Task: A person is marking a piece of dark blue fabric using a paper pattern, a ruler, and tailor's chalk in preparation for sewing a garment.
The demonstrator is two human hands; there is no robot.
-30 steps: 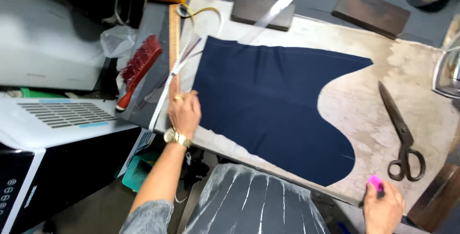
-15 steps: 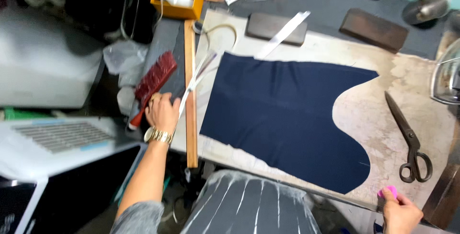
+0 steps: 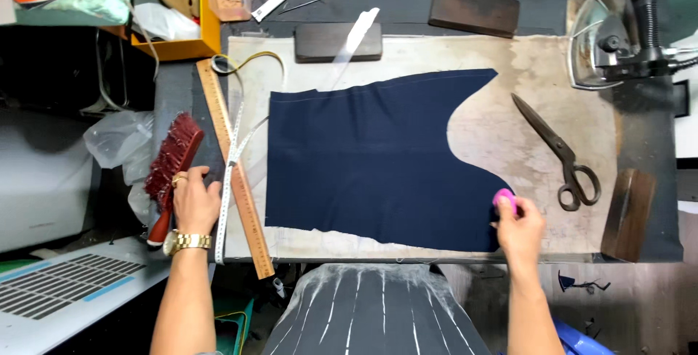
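The left hand (image 3: 195,202) was laid palm-down at the counter's (image 3: 538,64) 9 o'clock edge, fingers curled loosely and holding nothing, its thumb side against the handle of a red-bristled brush (image 3: 171,162). A wooden ruler (image 3: 234,166) and a white measuring tape (image 3: 234,158) were placed just beside it at 3 o'clock. The right hand (image 3: 518,228) was raised from the 6 o'clock edge, forearm upright, with a pink piece of chalk (image 3: 504,198) pinched in the fingertips.

The navy fabric panel (image 3: 363,158) was spread flat at the counter's centre. Its lower right corner was touched by the chalk, and its left edge was kept apart from the left hand by the ruler. Bare padded surface was left open at 3 o'clock of the panel's curved cut edge, bounded by the black scissors (image 3: 560,155). An iron (image 3: 607,42) was set at 1 o'clock, and a wooden block (image 3: 629,213) stood near the right edge.
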